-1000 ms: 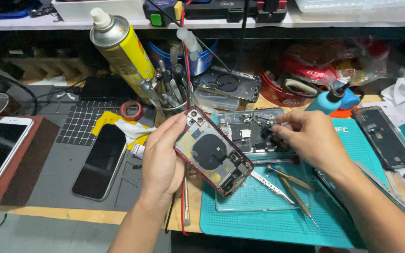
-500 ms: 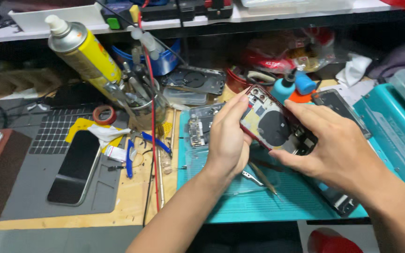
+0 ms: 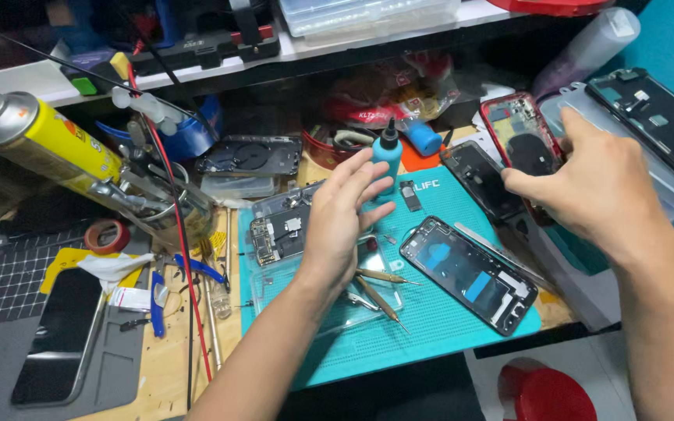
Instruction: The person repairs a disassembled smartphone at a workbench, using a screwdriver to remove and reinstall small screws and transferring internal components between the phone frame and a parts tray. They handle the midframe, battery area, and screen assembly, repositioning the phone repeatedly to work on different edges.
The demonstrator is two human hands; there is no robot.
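Note:
My right hand (image 3: 602,195) grips a red-framed phone housing (image 3: 520,136) by its lower right edge and holds it tilted upright at the right end of the teal work mat (image 3: 431,327). My left hand (image 3: 345,218) hovers open with spread fingers over the mat's middle, touching nothing. Just behind its fingertips stands a blue squeeze bottle (image 3: 388,160). Left of that hand lies an opened phone body with its board exposed (image 3: 278,230). A black phone frame (image 3: 470,273) lies on the mat between my hands. Thin screwdrivers (image 3: 376,288) rest below my left palm.
A yellow spray can (image 3: 48,140) leans at the left over a jar of tools. A dark phone (image 3: 60,335) lies on a grey pad. Blue pliers (image 3: 189,269) and a red cable (image 3: 185,265) cross the bench. A clear tray holding a phone screen (image 3: 657,117) sits right; a red stool (image 3: 548,394) stands below.
Both hands held the red-framed housing before. My left hand has let go and opened, and my right hand has carried the housing to the right. The view has shifted rightward.

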